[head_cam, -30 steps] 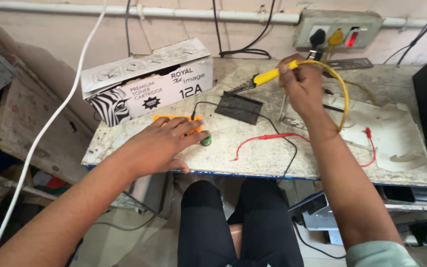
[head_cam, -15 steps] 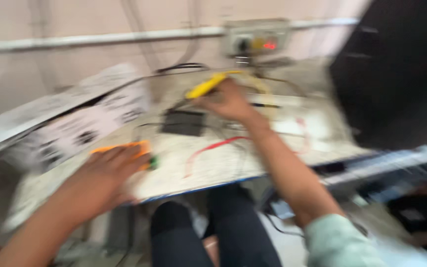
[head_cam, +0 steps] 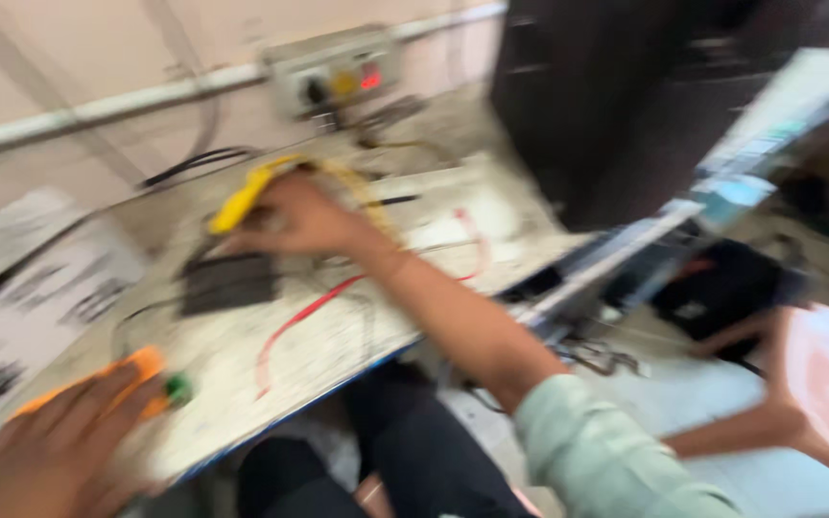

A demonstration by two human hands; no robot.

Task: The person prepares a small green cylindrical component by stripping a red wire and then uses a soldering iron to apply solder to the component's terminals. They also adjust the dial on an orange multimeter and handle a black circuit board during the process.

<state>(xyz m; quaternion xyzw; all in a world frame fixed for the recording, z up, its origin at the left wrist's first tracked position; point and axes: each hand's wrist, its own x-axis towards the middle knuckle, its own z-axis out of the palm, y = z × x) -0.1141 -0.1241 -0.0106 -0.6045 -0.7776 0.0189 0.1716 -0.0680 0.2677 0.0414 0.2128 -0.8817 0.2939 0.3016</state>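
At the far left, a white box point(head_cam: 21, 307) with dark print is seen lying on the bench point(head_cam: 357, 336), blurred by motion. Below it, the left hand point(head_cam: 45, 460) is laid flat on an orange tool point(head_cam: 131, 379) with a green tip; its fingers point(head_cam: 98, 403) are spread over the tool rather than closed round it. A red wire point(head_cam: 290, 331) is seen trailing across the bench just right of the tool. A small black box point(head_cam: 227, 283) is seen above the wire, near the middle of the bench. The right hand point(head_cam: 304, 216) is held just above that box, its fingers closed round a yellow tool point(head_cam: 242, 197) that is tilted up to the left. A wall socket point(head_cam: 333, 77) is mounted behind. At the far right, a pink stool point(head_cam: 817, 384) is seen on the floor.
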